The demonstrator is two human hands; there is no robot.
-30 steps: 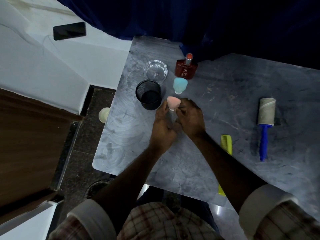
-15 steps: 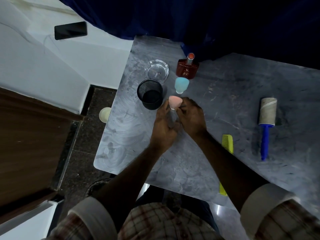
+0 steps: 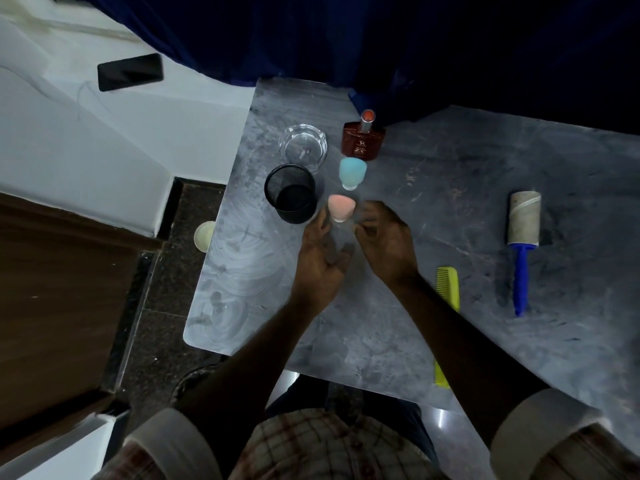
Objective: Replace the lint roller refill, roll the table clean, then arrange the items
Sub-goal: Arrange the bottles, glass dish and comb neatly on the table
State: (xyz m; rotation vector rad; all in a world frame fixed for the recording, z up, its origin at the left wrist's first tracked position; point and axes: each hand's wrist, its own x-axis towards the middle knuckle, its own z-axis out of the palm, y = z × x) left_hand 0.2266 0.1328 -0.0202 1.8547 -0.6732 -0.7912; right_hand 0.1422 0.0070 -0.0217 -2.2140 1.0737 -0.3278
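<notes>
A small clear bottle with a pink cap (image 3: 341, 208) stands upright on the grey marble table (image 3: 433, 188), just right of a black mesh cup (image 3: 291, 194). My left hand (image 3: 322, 261) is beside its clear body with fingers stretched out; my right hand (image 3: 386, 242) is just right of it, fingers apart, with a small gap. Neither hand grips it. The lint roller (image 3: 524, 220), with a worn grey roll and a blue handle, lies at the right. A yellow comb (image 3: 447, 289) lies partly under my right forearm.
Behind the pink cap stand a blue-capped bottle (image 3: 351, 173), a brown perfume bottle (image 3: 362, 140) and a glass ashtray (image 3: 303, 145). A phone (image 3: 130, 71) lies on the white surface at far left. A dark blue curtain hangs behind. The table's left edge drops to dark floor.
Both hands were closed around the pink-capped bottle; now they have spread apart and let it stand on the table. Nothing else has moved.
</notes>
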